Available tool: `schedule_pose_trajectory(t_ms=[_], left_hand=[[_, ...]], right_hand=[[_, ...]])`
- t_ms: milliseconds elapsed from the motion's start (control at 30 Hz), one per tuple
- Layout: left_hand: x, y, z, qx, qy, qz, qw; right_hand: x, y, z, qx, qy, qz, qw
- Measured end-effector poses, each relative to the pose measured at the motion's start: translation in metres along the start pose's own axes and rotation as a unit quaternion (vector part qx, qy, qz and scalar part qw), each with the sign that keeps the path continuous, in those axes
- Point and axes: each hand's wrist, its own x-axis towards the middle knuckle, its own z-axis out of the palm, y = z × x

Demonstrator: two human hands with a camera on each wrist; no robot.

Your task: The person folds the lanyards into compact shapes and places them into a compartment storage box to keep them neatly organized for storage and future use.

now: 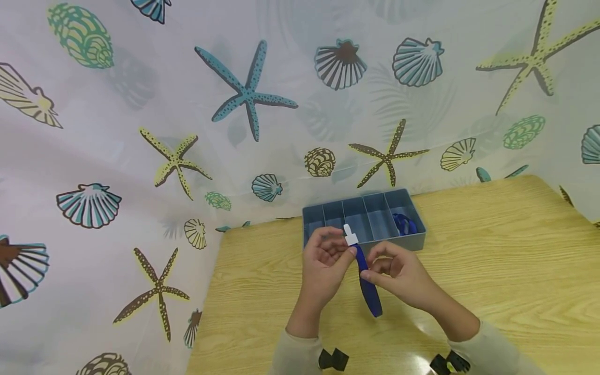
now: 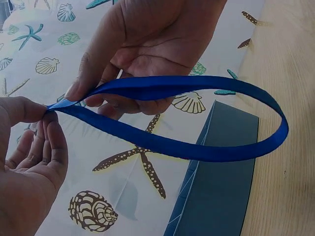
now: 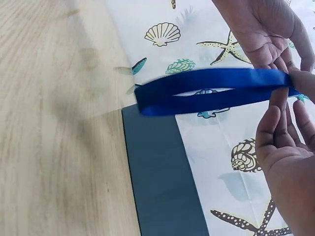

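Note:
Between the two hands is a blue lanyard (image 1: 371, 298), a flat ribbon loop with a white plastic clip (image 1: 351, 239) at its far end. My left hand (image 1: 323, 260) pinches the ribbon just below the clip, thumb against fingers. Slightly lower on the strap, my right hand (image 1: 405, 273) pinches the ribbon between thumb and fingers. The rest of the loop (image 2: 231, 153) hangs free towards me, spread apart in the left wrist view. Neither wrist view shows the clip clearly.
Behind the hands stands a grey-blue divided box (image 1: 408, 242) on the wooden table (image 1: 492, 250). Its rightmost compartment holds a coiled blue ribbon (image 1: 405, 224). A white curtain (image 1: 281, 151) printed with shells and starfish hangs at the back and left.

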Motion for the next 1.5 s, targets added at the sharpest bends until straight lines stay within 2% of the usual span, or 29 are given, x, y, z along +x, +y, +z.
schedule_pose_trajectory(t_ms=[100, 233, 400, 567, 733, 1000, 1167, 1267, 1333, 1500], left_hand=[[0.0, -0.001, -0.001, 0.005, 0.013, 0.012, 0.9998], [0.0, -0.001, -0.001, 0.002, 0.028, 0.027, 0.9992], [0.002, 0.002, -0.003, 0.0, 0.053, 0.028, 0.9982], [0.004, 0.003, -0.007, -0.004, 0.081, 0.018, 0.9965], [0.007, 0.008, -0.013, -0.018, 0.122, 0.017, 0.9922], [0.011, 0.013, -0.025, -0.04, 0.174, 0.015, 0.9838], [0.009, 0.011, -0.028, -0.045, 0.193, 0.028, 0.9798], [0.009, 0.01, -0.029, -0.051, 0.219, 0.028, 0.974], [0.009, 0.009, -0.029, -0.052, 0.241, 0.026, 0.9688], [0.008, 0.009, -0.03, -0.059, 0.269, 0.015, 0.9613]], right_hand=[[-0.002, 0.005, 0.0, 0.003, -0.019, 0.009, 0.9998], [-0.005, 0.01, -0.001, 0.001, -0.055, -0.005, 0.9985], [-0.008, 0.014, -0.002, 0.015, -0.102, -0.014, 0.9945], [-0.013, 0.013, -0.003, -0.024, -0.134, -0.005, 0.9907], [-0.019, 0.019, -0.006, -0.047, -0.146, 0.008, 0.9882], [-0.029, 0.028, -0.013, -0.052, -0.118, 0.021, 0.9914], [-0.035, 0.028, -0.016, -0.037, -0.068, 0.024, 0.9967], [-0.037, 0.024, -0.017, -0.027, -0.017, 0.0, 0.9995], [-0.039, 0.021, -0.017, -0.012, 0.007, -0.03, 0.9994], [-0.041, 0.015, -0.018, 0.015, 0.029, -0.081, 0.9962]])
